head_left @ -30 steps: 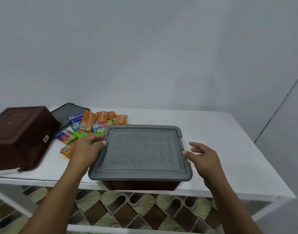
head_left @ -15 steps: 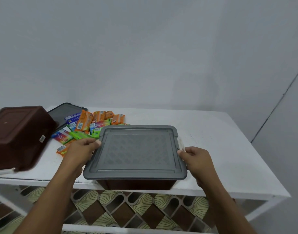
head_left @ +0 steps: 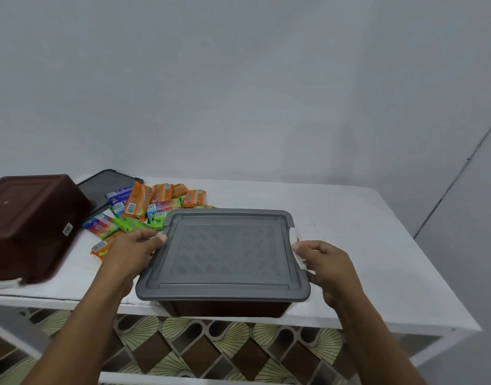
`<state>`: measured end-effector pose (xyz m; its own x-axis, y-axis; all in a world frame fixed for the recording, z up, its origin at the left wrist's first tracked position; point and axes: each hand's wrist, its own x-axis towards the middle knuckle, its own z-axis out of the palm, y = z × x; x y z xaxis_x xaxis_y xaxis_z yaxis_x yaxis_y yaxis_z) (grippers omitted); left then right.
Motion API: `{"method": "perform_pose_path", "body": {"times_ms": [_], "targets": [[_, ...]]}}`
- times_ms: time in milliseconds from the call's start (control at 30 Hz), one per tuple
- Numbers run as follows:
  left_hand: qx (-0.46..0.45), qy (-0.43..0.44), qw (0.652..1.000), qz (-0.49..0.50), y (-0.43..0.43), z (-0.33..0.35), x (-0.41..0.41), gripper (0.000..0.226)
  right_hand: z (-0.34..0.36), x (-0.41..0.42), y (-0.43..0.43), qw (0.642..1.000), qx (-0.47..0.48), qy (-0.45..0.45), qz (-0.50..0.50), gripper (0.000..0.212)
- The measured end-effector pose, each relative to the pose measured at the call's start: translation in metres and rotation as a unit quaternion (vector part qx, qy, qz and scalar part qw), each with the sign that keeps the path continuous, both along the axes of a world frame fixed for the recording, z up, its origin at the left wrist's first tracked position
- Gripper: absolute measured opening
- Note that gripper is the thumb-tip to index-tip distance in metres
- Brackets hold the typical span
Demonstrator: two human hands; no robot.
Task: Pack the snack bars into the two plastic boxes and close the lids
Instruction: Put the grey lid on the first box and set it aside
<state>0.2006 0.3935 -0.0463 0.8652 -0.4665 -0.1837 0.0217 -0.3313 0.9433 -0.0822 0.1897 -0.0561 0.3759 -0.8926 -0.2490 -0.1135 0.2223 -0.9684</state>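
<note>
Now the right hand (head_left: 325, 262) has closed onto the grey lid (head_left: 224, 254) at its right edge; left hand (head_left: 133, 251) grips the opposite edge.

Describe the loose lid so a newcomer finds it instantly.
On the white table, look to the far left corner, behind the snack bars. The loose lid lies there beside the left brown box; unlike the other grey lid, it covers no box.

Right of the lidded box (head_left: 224, 254) the white table (head_left: 363, 245) lies bare; left of it and behind, snack bars (head_left: 144, 207), a loose lid (head_left: 108, 184) and an upturned brown box (head_left: 30, 223) crowd the way
</note>
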Motion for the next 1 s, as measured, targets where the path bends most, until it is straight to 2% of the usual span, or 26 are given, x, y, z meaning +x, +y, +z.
{"method": "perform_pose_path", "body": {"times_ms": [133, 300, 433, 533, 633, 1000], "targets": [[-0.006, -0.001, 1.000, -0.001, 0.001, -0.002, 0.002, 0.035, -0.003, 0.010, -0.002, 0.998, 0.039, 0.032, 0.039, 0.024], [-0.027, 0.023, 0.999, -0.007, 0.004, -0.008, 0.003, 0.034, 0.001, 0.015, -0.002, 0.997, 0.027, 0.044, 0.051, 0.019], [-0.071, 0.138, 0.988, -0.003, 0.010, -0.012, -0.005, 0.026, 0.003, 0.016, 0.002, 0.997, 0.029, 0.050, 0.058, 0.018], [-0.089, 0.159, 0.983, -0.012, 0.014, -0.012, -0.006, 0.024, 0.003, 0.018, 0.004, 0.997, 0.021, 0.053, 0.056, 0.019], [-0.054, 0.134, 0.988, -0.053, 0.018, -0.010, -0.005, 0.026, 0.000, 0.021, 0.004, 0.996, 0.003, 0.076, 0.052, 0.022], [0.021, -0.079, 0.992, -0.098, 0.023, -0.004, -0.012, 0.014, 0.002, 0.021, 0.004, 0.994, -0.006, 0.090, 0.066, 0.022]]}}
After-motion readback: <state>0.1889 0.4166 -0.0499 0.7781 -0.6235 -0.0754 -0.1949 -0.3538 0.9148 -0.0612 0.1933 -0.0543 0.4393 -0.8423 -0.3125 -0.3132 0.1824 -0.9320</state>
